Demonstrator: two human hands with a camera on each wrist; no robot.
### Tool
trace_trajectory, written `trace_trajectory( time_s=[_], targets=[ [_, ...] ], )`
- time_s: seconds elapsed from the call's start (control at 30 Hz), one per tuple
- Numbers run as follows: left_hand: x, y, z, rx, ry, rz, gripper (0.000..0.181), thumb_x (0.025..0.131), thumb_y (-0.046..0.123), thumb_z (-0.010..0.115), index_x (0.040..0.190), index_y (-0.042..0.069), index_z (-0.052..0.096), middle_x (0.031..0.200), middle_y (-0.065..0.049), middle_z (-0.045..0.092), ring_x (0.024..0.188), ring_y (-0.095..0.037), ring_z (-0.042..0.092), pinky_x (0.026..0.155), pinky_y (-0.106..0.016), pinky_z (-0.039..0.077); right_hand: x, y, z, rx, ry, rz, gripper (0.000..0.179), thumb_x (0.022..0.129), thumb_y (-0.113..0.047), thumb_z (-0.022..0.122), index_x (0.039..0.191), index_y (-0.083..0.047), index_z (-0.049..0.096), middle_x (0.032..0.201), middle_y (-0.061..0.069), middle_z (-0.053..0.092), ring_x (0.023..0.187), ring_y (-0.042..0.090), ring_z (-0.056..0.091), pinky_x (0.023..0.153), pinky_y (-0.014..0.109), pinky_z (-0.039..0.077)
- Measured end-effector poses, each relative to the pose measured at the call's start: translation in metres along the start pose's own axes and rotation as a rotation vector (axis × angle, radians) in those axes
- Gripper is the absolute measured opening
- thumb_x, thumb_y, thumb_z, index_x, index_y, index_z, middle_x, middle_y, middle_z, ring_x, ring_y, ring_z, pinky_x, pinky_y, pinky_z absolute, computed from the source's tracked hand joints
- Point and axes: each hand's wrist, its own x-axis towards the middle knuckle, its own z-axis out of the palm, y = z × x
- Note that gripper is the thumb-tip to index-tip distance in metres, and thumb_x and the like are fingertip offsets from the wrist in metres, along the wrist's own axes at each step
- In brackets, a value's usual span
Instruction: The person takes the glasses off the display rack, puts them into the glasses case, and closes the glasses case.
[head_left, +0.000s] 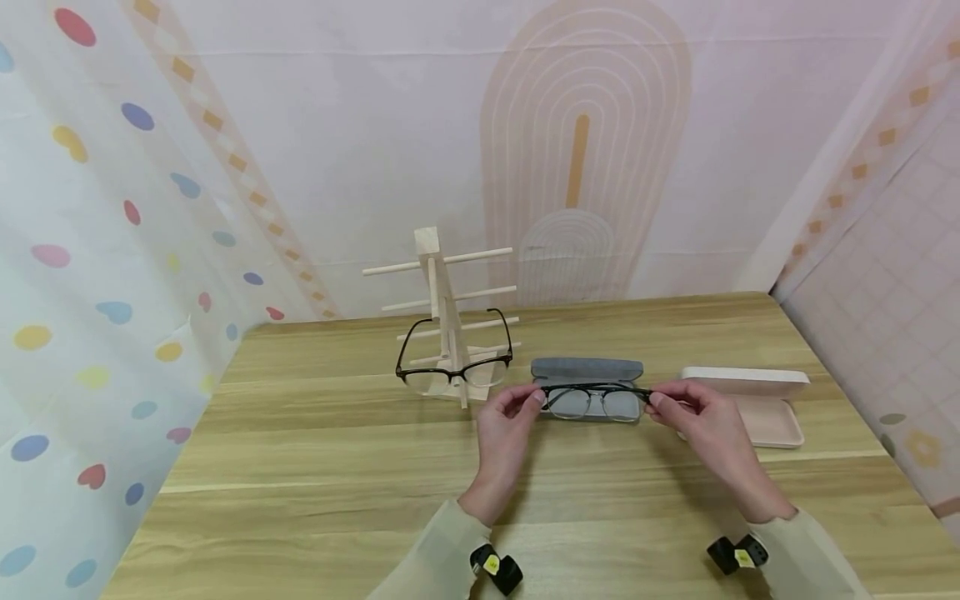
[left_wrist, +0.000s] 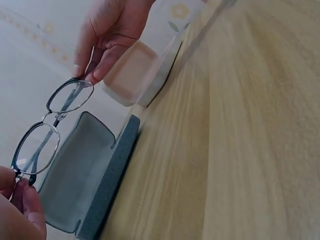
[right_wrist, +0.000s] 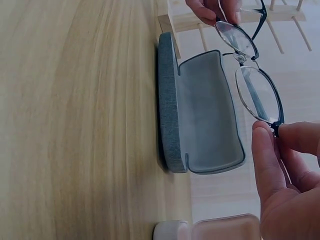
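Note:
A pair of half-rim eyeglasses (head_left: 570, 403) with dark upper rims is held up between both hands, its temples folded behind the lenses. My left hand (head_left: 506, 442) pinches one end of the frame between thumb and fingers. At the other end, my right hand (head_left: 708, 433) pinches the frame near the hinge. Behind and below the glasses lies an open grey eyeglass case (head_left: 587, 368); its pale lining shows in the right wrist view, where the case (right_wrist: 207, 115) stands apart from the glasses.
A wooden display rack (head_left: 427, 242) with several pegs stands left of the case. Black-framed glasses (head_left: 457, 372) hang on its lower part. To the right, an open white case (head_left: 772, 421) with pink lining lies on the wooden table (head_left: 315, 483). A patterned curtain (head_left: 337, 150) backs the table.

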Motion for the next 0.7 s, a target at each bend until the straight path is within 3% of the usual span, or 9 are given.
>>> trace_trajectory(
  time_s=[0.17, 0.43, 0.7],
  targets=[
    [0.002, -0.004, 0.0, 0.004, -0.013, -0.012, 0.016, 0.092, -0.001, 0.073, 0.106, -0.008, 0.075, 0.107, -0.019, 0.074, 0.091, -0.013, 0.069, 0.08, -0.017, 0.055, 0.004, 0.003, 0.001, 0.019, -0.005, -0.006, 0.033, 0.104, -0.01, 0.064, 0.125, 0.014, 0.061, 0.11, 0.023, 0.07, 0.093, 0.01, 0.073, 0.084, 0.028, 0.06],
    [0.006, -0.009, 0.0, 0.04, -0.02, -0.005, 0.018, 0.093, -0.001, 0.072, 0.109, -0.005, 0.076, 0.11, -0.018, 0.074, 0.098, -0.023, 0.071, 0.081, -0.018, 0.055, 0.011, 0.007, 0.005, 0.012, 0.005, -0.02, 0.031, 0.102, -0.007, 0.065, 0.123, 0.016, 0.063, 0.106, 0.018, 0.072, 0.089, 0.007, 0.072, 0.08, 0.026, 0.061],
    [0.01, -0.012, 0.0, 0.09, -0.026, 0.007, 0.021, 0.091, -0.002, 0.068, 0.11, -0.005, 0.077, 0.111, -0.017, 0.075, 0.094, -0.018, 0.071, 0.079, -0.018, 0.056, 0.017, 0.01, 0.01, 0.007, 0.027, 0.0, 0.028, 0.102, -0.004, 0.064, 0.121, 0.017, 0.063, 0.104, 0.016, 0.071, 0.085, 0.003, 0.07, 0.081, 0.024, 0.06]
  ],
)
